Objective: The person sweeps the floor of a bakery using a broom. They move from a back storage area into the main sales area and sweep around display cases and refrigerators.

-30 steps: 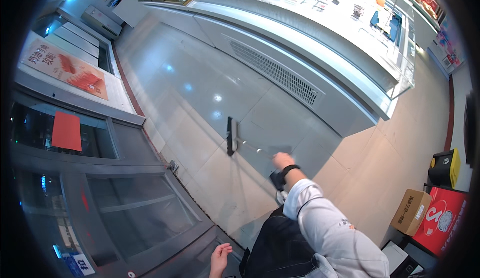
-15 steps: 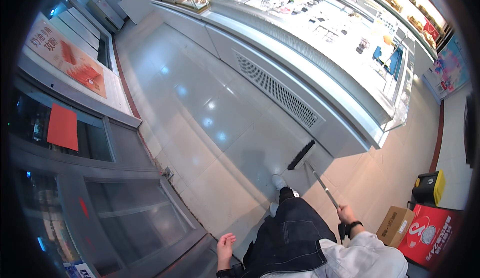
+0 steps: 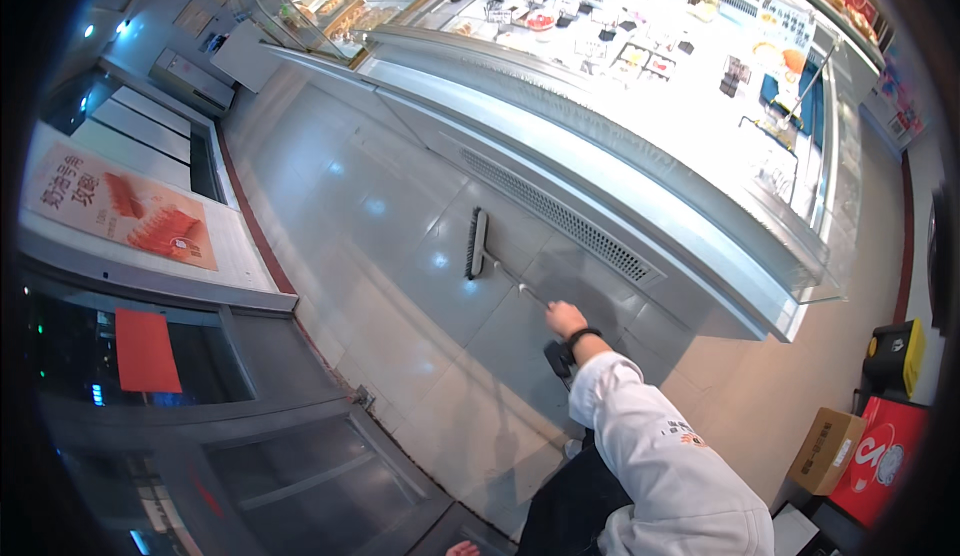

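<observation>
We see the right hand [image 3: 565,318] stretched forward over the glossy grey tiled floor [image 3: 380,216], with its fingers wrapped around the thin metal handle of a long push broom [image 3: 478,244]. The grip looks closed, though the single fingers are too small for us to tell them apart. A dark band sits on the wrist just behind this hand, and the arm wears a white long sleeve [image 3: 660,456]. The broom's head is a narrow dark bar with bristles, and it lies on the floor well ahead of the hand, near the base of the long glass display counter [image 3: 620,146]. The handle runs from the head diagonally back to the hand. A slotted metal vent grille [image 3: 560,216] runs along the foot of the counter, just beside the broom's head. Inside the counter there are trays with food and small labels, too small for us to tell more. Of the left hand [image 3: 462,549] only some fingertips show at the lower edge of the view, so we cannot tell if they are spread or closed; they hold nothing that we can see. To the left stands a glass-door refrigerator cabinet [image 3: 150,356] with a red-orange poster [image 3: 120,206] above it. At the right a brown cardboard box [image 3: 825,451] and a red box [image 3: 885,461] stand on the floor.
</observation>
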A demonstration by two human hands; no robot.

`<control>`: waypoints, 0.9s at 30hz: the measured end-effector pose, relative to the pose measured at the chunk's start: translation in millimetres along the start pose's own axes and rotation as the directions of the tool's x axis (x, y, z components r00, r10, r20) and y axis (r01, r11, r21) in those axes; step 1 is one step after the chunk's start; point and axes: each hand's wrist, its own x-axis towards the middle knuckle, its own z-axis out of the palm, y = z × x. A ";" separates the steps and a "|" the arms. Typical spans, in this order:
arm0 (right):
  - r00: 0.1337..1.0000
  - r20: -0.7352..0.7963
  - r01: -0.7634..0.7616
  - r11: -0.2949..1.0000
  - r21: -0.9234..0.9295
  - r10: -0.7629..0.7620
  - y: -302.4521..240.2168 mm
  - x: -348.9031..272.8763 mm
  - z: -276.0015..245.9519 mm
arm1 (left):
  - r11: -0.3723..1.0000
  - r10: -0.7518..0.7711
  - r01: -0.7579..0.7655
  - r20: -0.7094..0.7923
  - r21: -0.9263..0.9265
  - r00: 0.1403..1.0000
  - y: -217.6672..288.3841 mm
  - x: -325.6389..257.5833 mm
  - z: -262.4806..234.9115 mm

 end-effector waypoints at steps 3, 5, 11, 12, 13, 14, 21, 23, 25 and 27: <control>0.948 0.069 -0.318 0.924 0.214 0.310 -9.7 56.5 2.7 | 0.996 -0.087 0.088 -0.040 0.016 0.995 5.4 -9.4 -0.3; 0.945 0.154 -0.303 0.949 0.089 0.287 19.6 66.1 -0.6 | 0.989 -0.146 0.146 -0.055 0.004 0.988 3.7 -17.4 -0.2; 0.898 0.132 -0.440 0.870 0.223 0.420 155.6 -54.8 21.2 | 0.980 -0.191 0.190 -0.023 -0.051 0.981 -2.0 -15.2 7.5; 0.967 -0.025 -0.249 0.962 0.111 0.253 172.6 -90.4 26.6 | 0.982 -0.186 0.187 0.016 -0.017 0.982 -2.5 -5.7 6.0; 0.939 -0.046 -0.339 0.940 0.030 0.341 186.0 -125.8 31.4 | 0.984 -0.180 0.179 0.058 0.021 0.982 -3.1 5.5 3.0; 0.927 -0.036 -0.368 0.923 0.108 0.374 199.0 -160.4 32.5 | 0.991 -0.134 0.134 0.097 0.004 0.986 -4.9 17.9 0.9; 0.616 0.150 -0.770 0.551 0.321 0.773 277.7 -407.1 59.9 | 0.967 0.041 -0.119 0.322 0.226 0.946 7.0 119.2 -17.2; 0.527 0.134 -0.823 0.465 0.325 0.839 284.6 -461.3 66.8 | 0.954 0.056 -0.158 0.365 0.255 0.929 19.0 134.9 -19.3; 0.588 -0.076 -0.777 0.588 0.224 0.805 280.4 -495.6 64.7 | 0.956 0.090 -0.194 0.410 0.219 0.907 26.9 147.4 -17.7; 0.535 -0.098 -0.829 0.544 0.131 0.839 266.0 -523.5 55.5 | 0.942 0.113 -0.238 0.444 0.236 0.889 28.6 153.0 -21.9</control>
